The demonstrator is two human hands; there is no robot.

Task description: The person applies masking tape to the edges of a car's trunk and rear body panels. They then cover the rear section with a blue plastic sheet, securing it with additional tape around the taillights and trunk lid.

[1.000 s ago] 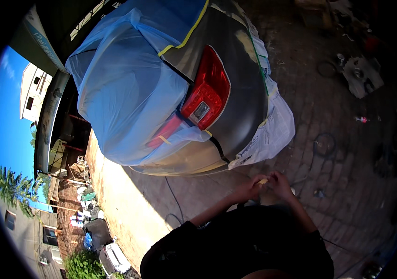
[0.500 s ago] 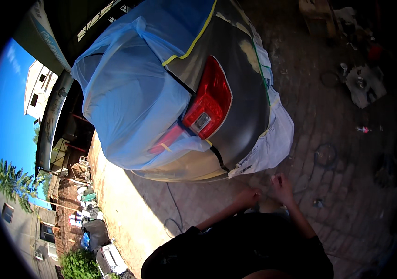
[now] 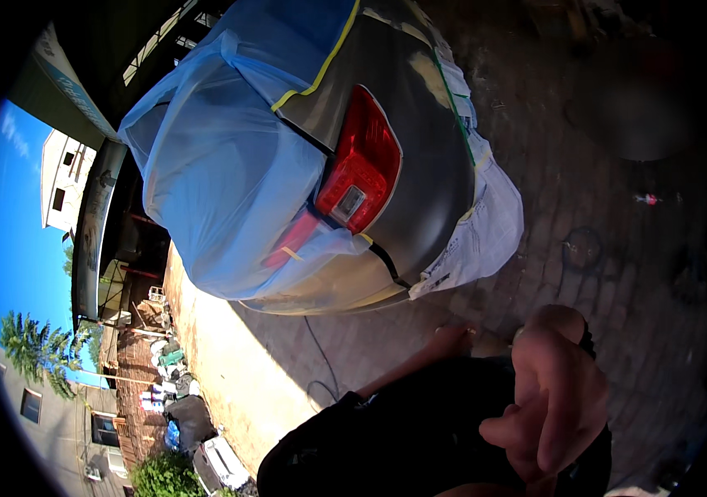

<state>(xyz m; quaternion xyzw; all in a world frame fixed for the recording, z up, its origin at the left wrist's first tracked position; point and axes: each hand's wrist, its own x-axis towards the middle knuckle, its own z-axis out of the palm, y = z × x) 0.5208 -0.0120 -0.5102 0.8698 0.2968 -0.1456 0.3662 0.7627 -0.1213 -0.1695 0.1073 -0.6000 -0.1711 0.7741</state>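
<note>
A car's rear corner stands in front of me, its dark grey painted panel point(image 3: 428, 174) bare around a red tail light point(image 3: 362, 157). Thin translucent plastic sheeting point(image 3: 221, 182) covers the left part, edged by yellow tape point(image 3: 320, 79). White masking paper point(image 3: 486, 232) hangs along the right side. Low in front of my body, just short of the bumper, my left hand point(image 3: 451, 338) has curled fingers; whatever may be in them is too small to make out. My right hand point(image 3: 556, 389) is raised large and close on a bent arm, fingers loosely bent and apart, nothing visible in it.
A dark hose or cable point(image 3: 320, 352) lies on the ground left of me. Bags and clutter point(image 3: 188, 414) line a brick wall at the far left. Some wire or hose point(image 3: 581, 248) is coiled on the shaded paving at right, with a small reddish item point(image 3: 647, 199) beyond.
My right hand has come up from beside the left hand, close to my head. The left hand has stayed low. The view has shifted slightly.
</note>
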